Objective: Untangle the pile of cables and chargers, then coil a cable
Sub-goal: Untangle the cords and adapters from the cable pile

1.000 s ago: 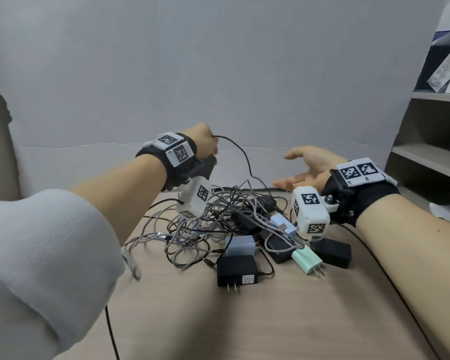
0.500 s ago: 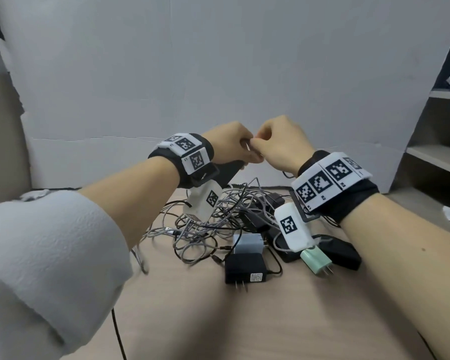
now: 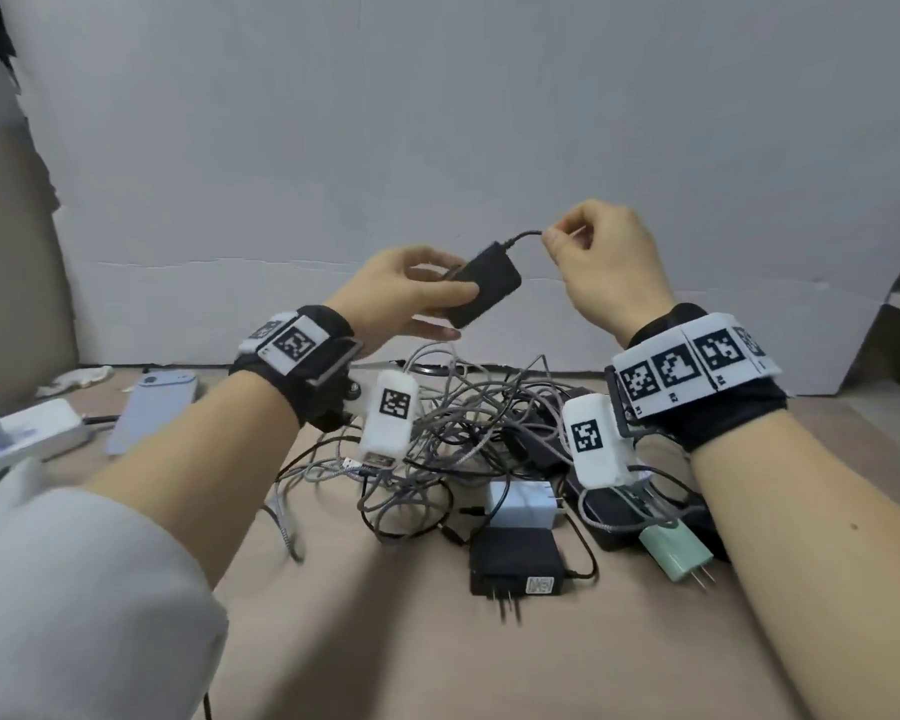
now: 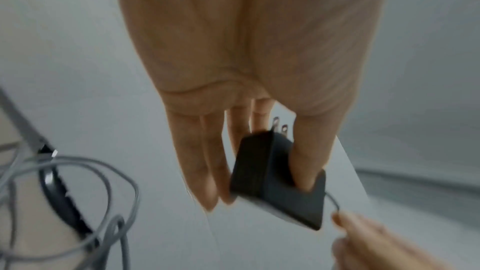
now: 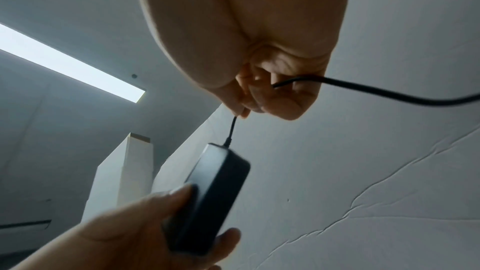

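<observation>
Two hands were raised above the table (image 3: 365,641), clear of the cable pile (image 3: 453,423). Your left hand (image 3: 401,298) gripped a black charger (image 3: 481,291) between thumb and fingers; the left wrist view showed its two metal prongs (image 4: 280,127) pointing back toward your palm. Your right hand (image 3: 604,262) was closed in a pinch on the thin black cable (image 3: 523,236) just where it left the charger, and the right wrist view showed the cable (image 5: 389,94) passing through your curled fingers and trailing off to one side. Below your wrists lay the tangled grey and black cables, with three loose plugs at the near edge: one black adapter (image 3: 515,569) with prongs toward you, one white cube charger (image 3: 523,504) just behind it, and one mint-green plug (image 3: 676,556) to the right. A dark flat block (image 3: 614,517) lay partly hidden beneath your right wrist camera. To the left, well apart from the pile, were one pale blue phone (image 3: 152,413) lying face down and one white power strip (image 3: 27,433). A grey board (image 3: 437,122) stood behind the table.
</observation>
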A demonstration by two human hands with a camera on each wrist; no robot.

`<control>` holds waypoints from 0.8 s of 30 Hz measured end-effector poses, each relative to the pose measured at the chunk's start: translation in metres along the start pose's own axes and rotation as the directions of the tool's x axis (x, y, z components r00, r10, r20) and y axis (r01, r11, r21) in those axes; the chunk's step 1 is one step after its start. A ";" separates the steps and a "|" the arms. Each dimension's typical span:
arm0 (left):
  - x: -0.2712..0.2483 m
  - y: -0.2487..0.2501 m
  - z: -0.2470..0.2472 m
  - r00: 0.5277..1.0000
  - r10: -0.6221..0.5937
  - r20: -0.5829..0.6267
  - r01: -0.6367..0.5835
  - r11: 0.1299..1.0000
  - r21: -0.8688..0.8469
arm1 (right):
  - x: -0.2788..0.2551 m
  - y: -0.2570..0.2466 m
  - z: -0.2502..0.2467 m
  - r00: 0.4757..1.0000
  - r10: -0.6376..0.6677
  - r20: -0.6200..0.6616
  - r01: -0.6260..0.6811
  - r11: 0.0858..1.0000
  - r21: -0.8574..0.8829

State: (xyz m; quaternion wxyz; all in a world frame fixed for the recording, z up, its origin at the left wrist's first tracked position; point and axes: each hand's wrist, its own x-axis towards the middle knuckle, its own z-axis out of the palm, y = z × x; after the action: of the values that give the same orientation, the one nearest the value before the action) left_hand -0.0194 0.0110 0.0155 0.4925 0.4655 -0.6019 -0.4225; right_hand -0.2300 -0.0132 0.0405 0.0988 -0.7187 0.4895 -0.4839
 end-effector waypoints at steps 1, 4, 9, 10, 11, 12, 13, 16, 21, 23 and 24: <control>0.000 -0.007 -0.002 0.999 -0.003 -0.050 -0.004 0.991 -0.135 | 0.001 0.005 0.004 1.000 0.009 0.003 -0.009 1.000 0.002; 0.005 -0.028 -0.004 0.979 -0.059 -0.196 -0.034 0.898 -0.439 | 0.000 0.025 0.017 0.992 0.060 0.107 -0.060 0.998 -0.002; 0.014 -0.052 0.001 0.920 -0.150 -0.361 -0.100 0.802 -0.588 | -0.014 0.055 0.030 0.977 0.094 0.193 -0.070 0.989 -0.128; 0.015 -0.055 0.003 0.915 -0.150 -0.373 -0.109 0.801 -0.589 | -0.016 0.059 0.031 0.978 0.095 0.184 -0.068 0.986 -0.152; 0.016 -0.057 0.005 0.913 -0.142 -0.381 -0.117 0.806 -0.581 | -0.017 0.063 0.033 0.980 0.099 0.175 -0.068 0.983 -0.173; 0.016 -0.059 0.006 0.911 -0.133 -0.390 -0.120 0.820 -0.560 | -0.019 0.065 0.034 0.981 0.101 0.168 -0.067 0.979 -0.194; 0.016 -0.062 0.007 0.909 -0.122 -0.399 -0.120 0.840 -0.529 | -0.020 0.066 0.036 0.981 0.096 0.168 -0.059 0.975 -0.212; 0.013 -0.070 0.009 0.906 -0.058 -0.420 -0.120 0.915 -0.386 | -0.022 0.063 0.034 0.975 0.043 0.217 0.013 0.968 -0.251; 0.000 -0.062 0.015 0.928 0.112 -0.356 -0.157 0.983 -0.098 | -0.028 0.039 0.023 0.917 -0.008 0.399 0.128 0.954 -0.273; -0.005 -0.054 0.014 0.938 0.174 -0.299 -0.177 0.984 0.018 | -0.032 0.029 0.021 0.890 -0.042 0.454 0.168 0.956 -0.242; -0.008 -0.051 0.013 0.946 0.194 -0.259 -0.175 0.980 0.097 | -0.034 0.025 0.020 0.882 -0.066 0.466 0.191 0.955 -0.225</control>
State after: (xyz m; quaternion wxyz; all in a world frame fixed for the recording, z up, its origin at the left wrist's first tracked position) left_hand -0.0237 0.0083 -0.0374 0.5891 0.4774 -0.5860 -0.2858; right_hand -0.2305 -0.0049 -0.0055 0.0809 -0.8493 0.4639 -0.2387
